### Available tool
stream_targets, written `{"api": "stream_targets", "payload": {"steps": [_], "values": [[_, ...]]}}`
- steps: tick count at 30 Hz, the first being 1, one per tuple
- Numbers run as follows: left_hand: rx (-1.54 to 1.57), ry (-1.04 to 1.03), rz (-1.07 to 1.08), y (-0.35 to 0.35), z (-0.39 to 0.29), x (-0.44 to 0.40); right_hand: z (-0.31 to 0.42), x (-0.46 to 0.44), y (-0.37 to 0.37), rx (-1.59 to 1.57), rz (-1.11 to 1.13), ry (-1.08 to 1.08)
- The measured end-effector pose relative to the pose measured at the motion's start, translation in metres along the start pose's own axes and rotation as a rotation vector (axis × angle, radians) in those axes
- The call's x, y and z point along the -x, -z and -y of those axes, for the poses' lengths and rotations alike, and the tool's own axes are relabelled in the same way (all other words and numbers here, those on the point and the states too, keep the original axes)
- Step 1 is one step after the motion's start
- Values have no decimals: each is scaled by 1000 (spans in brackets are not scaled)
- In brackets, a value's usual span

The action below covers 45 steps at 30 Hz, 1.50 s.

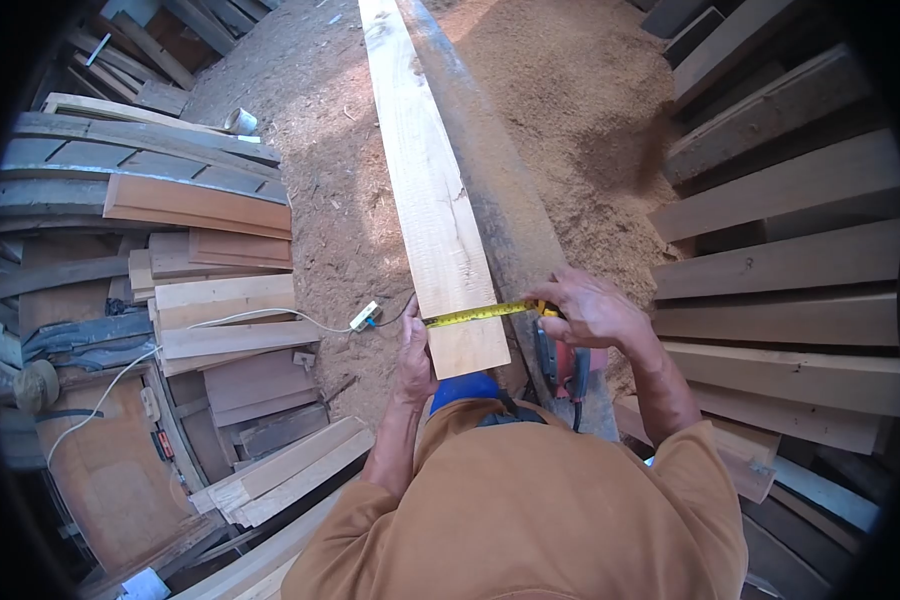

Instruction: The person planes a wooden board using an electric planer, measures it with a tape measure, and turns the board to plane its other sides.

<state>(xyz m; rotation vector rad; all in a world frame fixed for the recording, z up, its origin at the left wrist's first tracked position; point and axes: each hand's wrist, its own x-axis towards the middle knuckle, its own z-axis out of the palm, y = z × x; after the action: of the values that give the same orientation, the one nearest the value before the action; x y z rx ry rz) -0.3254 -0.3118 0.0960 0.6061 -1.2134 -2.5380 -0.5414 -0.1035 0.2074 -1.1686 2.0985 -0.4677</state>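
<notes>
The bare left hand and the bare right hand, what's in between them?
A yellow tape measure stretches from the left hand to the right hand, across the long, pale wooden board. The head view shows it.

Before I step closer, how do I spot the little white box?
Find the long pale board, then the left hand at its edge. On the floor left of that hand lies the small white box. Its cord and blue spot set it apart.
</notes>
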Motion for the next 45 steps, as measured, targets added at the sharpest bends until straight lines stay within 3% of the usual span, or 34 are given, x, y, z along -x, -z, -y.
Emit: {"api": "stream_targets", "payload": {"steps": [15, 18, 21, 25, 29, 30, 31, 32, 34, 36, 37, 38, 39, 43, 45], "values": [[89, 38, -42, 6, 5, 0, 3, 7, 4, -71, -45, 46], [126, 189, -37, 3, -4, -4, -16, 16, -6, -353, -253, 242], [57, 191, -76, 2, -17, -7, -40, 42, -25, -653, -413, 8], [59, 92, -53, -16, -41, -9, -112, 87, -88, -448, -591, -270], [186, -42, 93, -37, -58, -8, -159, 143, -189, -310, -346, -723], [89, -85, 57, -41, -60, -8, -163, 158, -217, -280, -264, -820], [-9, -124, 17, -45, -61, -7, -170, 172, -254, -219, -212, -836], [214, -73, 122, -39, -62, -13, -175, 187, -283, -155, -161, -841], [316, -100, 157, -43, -67, -15, -163, 210, -309, -345, -18, -948], [480, -159, 326, -71, -76, -26, -158, 228, -361, -253, -162, -953], [515, -171, 321, -77, -82, -33, -159, 237, -373, -298, -108, -856], [550, -184, 317, -82, -88, -39, -162, 242, -397, -232, -21, -953], [577, -188, 295, -100, -95, -41, -180, 253, -440, -255, -189, -928], [639, -201, 368, -138, -118, -50, -173, 256, -483, -480, -382, -1139], [655, -200, 370, -153, -127, -53, -173, 256, -480, -471, -226, -1190]]}}
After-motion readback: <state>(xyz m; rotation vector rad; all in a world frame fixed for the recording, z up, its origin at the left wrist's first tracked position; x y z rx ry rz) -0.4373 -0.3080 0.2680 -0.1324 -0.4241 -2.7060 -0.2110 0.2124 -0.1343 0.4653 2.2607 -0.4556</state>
